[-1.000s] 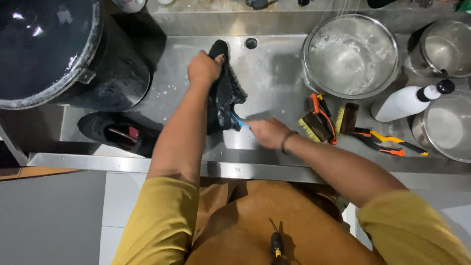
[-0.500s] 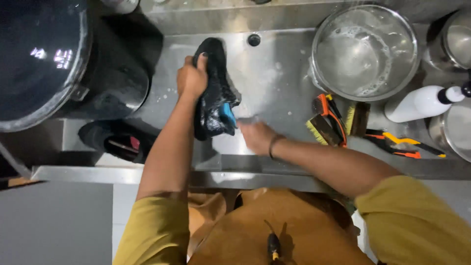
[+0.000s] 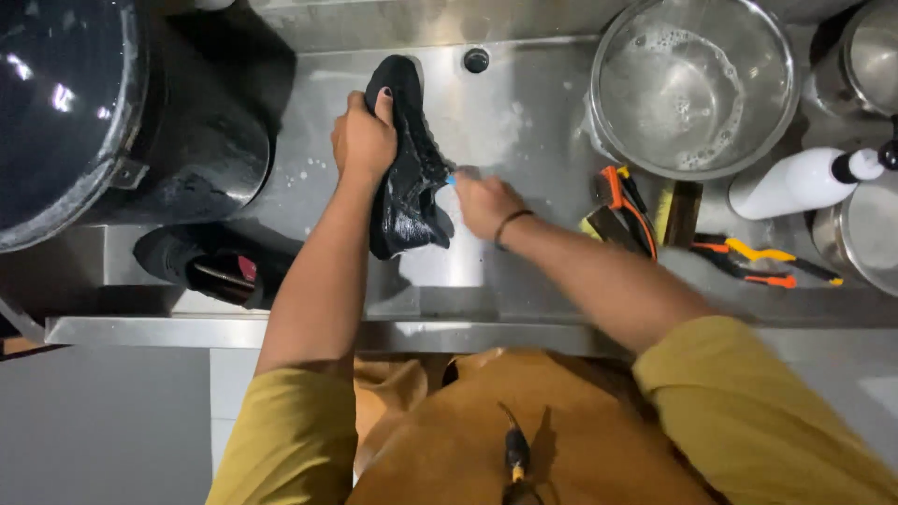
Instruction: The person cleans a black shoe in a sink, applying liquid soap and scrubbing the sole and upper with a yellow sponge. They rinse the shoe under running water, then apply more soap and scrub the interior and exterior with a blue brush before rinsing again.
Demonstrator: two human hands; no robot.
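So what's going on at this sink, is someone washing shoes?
Yes. A person in a yellow shirt and brown apron holds a wet black shoe upright in the steel sink with the left hand. The right hand presses a small blue brush against the shoe's side. A second black shoe lies to the left. A bowl of soapy water, more brushes and a white bottle sit to the right.

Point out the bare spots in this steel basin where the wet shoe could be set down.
Bare steel lies between the black shoe, held by the left hand, and the soapy bowl, below the drain hole. Another patch sits under the shoe's heel toward the front rim. It is crowded right, by the brushes and white bottle, and left, by the second shoe.
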